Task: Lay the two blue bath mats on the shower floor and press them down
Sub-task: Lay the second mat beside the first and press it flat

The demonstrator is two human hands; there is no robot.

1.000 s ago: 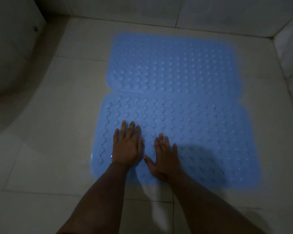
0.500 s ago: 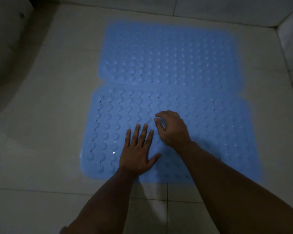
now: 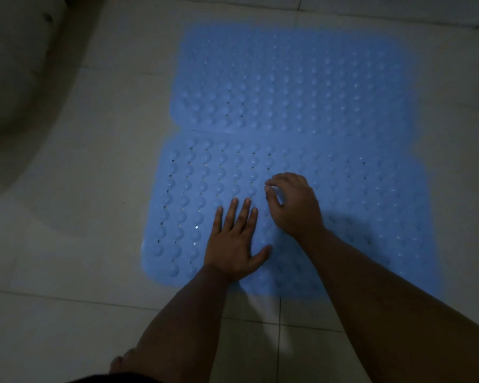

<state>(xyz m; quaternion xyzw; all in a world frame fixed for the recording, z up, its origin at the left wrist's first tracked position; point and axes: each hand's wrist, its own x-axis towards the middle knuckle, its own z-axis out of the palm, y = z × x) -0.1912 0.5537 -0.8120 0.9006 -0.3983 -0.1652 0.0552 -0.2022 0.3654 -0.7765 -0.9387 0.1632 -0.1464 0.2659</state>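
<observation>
Mats both down: near blue bubbled rubber bath mat [image 3: 343, 217] and far blue bubbled rubber bath mat [image 3: 288, 78] lie edge to edge on the pale tiled shower floor [image 3: 80, 244]. My left hand [image 3: 233, 244] lies flat on the near mat, fingers spread, gripping nothing; right hand [image 3: 293, 205] rests curled, fingertips on the bumps, holding nothing. I judge them light, floppy, grippy underneath: press with palms, lift only by an edge.

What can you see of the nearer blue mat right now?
The nearer blue mat lies flat on the tiled floor, rubbery-looking, covered in rows of bumps and small holes. Its far edge meets the farther mat. The left hand rests flat on it; the right hand touches it with curled fingers.
</observation>
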